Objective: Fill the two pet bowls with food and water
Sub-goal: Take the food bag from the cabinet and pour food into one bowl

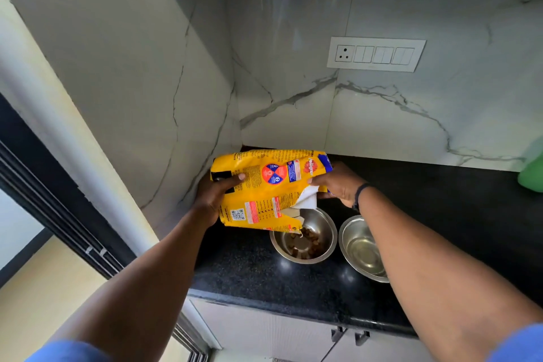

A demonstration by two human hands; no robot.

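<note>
Tipping yellow bag (266, 185) hides bowl (318, 236) rim.

Bag (266, 191) over left bowl (324, 225) (right uncovered)

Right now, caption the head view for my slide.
Both hands tip a yellow bag, pouring kibble into the left bowl.

I count two round stainless-steel pet bowls (304, 236) (360, 247) on the black granite counter (241, 267), one yellow printed pet-food bag (266, 188), one green plastic object (531, 173) at the right edge, and one white wall switch plate (376, 53) carrying one socket and three switches.
</note>
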